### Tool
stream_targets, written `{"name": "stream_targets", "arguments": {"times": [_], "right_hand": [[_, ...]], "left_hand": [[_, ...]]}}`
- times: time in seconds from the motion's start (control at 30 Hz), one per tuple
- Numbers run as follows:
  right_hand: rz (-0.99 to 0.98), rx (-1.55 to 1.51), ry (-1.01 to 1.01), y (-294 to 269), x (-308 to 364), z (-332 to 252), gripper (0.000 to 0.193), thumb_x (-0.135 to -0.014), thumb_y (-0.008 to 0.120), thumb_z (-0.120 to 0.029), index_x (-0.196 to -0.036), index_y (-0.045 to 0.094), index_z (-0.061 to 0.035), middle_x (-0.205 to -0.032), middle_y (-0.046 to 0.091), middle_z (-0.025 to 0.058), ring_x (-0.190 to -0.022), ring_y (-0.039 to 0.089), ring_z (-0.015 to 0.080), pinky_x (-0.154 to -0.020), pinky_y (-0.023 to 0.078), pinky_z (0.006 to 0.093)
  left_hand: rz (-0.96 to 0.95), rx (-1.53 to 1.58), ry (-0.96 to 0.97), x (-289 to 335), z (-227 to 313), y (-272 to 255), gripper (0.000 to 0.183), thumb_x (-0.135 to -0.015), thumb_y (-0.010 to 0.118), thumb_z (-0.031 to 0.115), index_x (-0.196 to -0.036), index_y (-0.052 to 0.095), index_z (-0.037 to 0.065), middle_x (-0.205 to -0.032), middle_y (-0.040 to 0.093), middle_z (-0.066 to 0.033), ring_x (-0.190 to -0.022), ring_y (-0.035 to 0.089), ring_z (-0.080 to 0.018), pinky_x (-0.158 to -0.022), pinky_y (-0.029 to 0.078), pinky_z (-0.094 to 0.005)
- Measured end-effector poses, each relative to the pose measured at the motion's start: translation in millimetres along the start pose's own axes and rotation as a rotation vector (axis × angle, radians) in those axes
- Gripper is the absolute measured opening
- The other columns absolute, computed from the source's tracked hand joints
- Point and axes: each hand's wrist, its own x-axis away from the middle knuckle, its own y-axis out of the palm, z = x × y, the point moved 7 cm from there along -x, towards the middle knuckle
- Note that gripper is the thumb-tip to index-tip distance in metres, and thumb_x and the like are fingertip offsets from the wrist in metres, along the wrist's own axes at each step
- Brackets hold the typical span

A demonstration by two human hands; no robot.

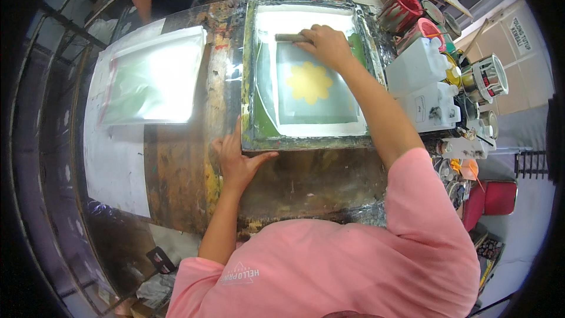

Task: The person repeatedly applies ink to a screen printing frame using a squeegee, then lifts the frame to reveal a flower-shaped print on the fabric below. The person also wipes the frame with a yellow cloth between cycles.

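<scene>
Fingers of the R hand (328, 46) were curled round a flat brownish bar (286, 37), prob. a squeegee, gripping it from above w/ its L end sticking out. The bar lay across the far part of a framed screen (248, 76), beyond a yellow flower shape (309, 82) showing mid-screen. The L hand (233, 162) was open, holding nothing: index pointing along the frame's L side, thumb spread along its near edge, at the near-L corner; pressure, if any, couldn't be told. The screen lay on a stained table (182, 165), w/ a stack of clear plastic sheets (150, 76) to its L, and paint cans (401, 9) plus white jerrycans (416, 68) to its R.

Step in hand, by the look of it: a pass of ink over the mesh, w/ the bar at the far end. Next move, as judged, called for a firm, even grip, the bar level side to side & the frame held steady at that corner.
</scene>
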Motion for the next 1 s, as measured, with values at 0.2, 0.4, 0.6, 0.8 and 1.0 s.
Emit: {"name": "stream_targets", "arguments": {"times": [0.2, 0.4, 0.6, 0.8, 1.0], "right_hand": [[-0.130, 0.031, -0.019, -44.7, 107.0, -76.6, 0.041, -0.099, 0.059, -0.055, -0.104, 0.066, -0.0140, -0.097, 0.068, 0.0111, -0.091, 0.070, 0.0305, -0.066, 0.059, 0.0455], [-0.174, -0.072, 0.045, -107.9, 160.0, -125.4, 0.042, -0.098, 0.066, -0.045, -0.110, 0.061, -0.0054, -0.098, 0.065, 0.0127, -0.092, 0.068, 0.0336, -0.067, 0.059, 0.0460], [0.221, 0.099, -0.031, -183.3, 131.7, -142.3, 0.032, -0.093, 0.070, -0.037, -0.102, 0.066, -0.0070, -0.094, 0.065, 0.0109, -0.096, 0.063, 0.0315, -0.092, 0.044, 0.0493], [0.491, 0.165, -0.076, -246.4, 56.6, -117.8, 0.036, -0.093, 0.067, -0.044, -0.092, 0.071, -0.0078, -0.082, 0.067, 0.0090, -0.085, 0.066, 0.0297, -0.085, 0.042, 0.0468], [0.443, 0.074, -0.003, -281.0, 11.3, -106.0, 0.051, -0.094, 0.058, -0.048, -0.076, 0.071, -0.0018, -0.073, 0.070, 0.0204, -0.075, 0.069, 0.0394, -0.079, 0.047, 0.0510]], "left_hand": [[0.006, -0.015, -0.009, 4.3, -2.8, 1.5, 0.114, -0.059, 0.094, 0.060, -0.150, 0.055, 0.003, -0.104, 0.069, -0.0083, -0.102, 0.049, -0.0305, -0.095, 0.038, -0.0448], [0.034, 0.027, 0.002, -0.3, 4.3, -2.6, 0.108, -0.070, 0.092, 0.056, -0.151, 0.051, -0.002, -0.104, 0.068, -0.0119, -0.096, 0.058, -0.0289, -0.097, 0.040, -0.0443], [0.141, 0.829, -0.173, -41.2, 47.2, -34.1, 0.101, -0.085, 0.088, 0.046, -0.158, 0.039, -0.004, -0.131, 0.062, -0.0166, -0.120, 0.056, -0.0251, -0.101, 0.049, -0.0416], [0.241, 0.348, 0.008, -76.8, 61.8, -63.5, 0.079, -0.101, 0.070, 0.040, -0.154, 0.040, -0.010, -0.124, 0.059, -0.0226, -0.114, 0.058, -0.0328, -0.101, 0.046, -0.0429], [0.104, -0.609, -0.084, -17.9, -13.5, 3.5, 0.062, -0.102, 0.066, 0.036, -0.143, 0.054, -0.009, -0.114, 0.060, -0.0252, -0.104, 0.058, -0.0407, -0.094, 0.048, -0.0477]]}}
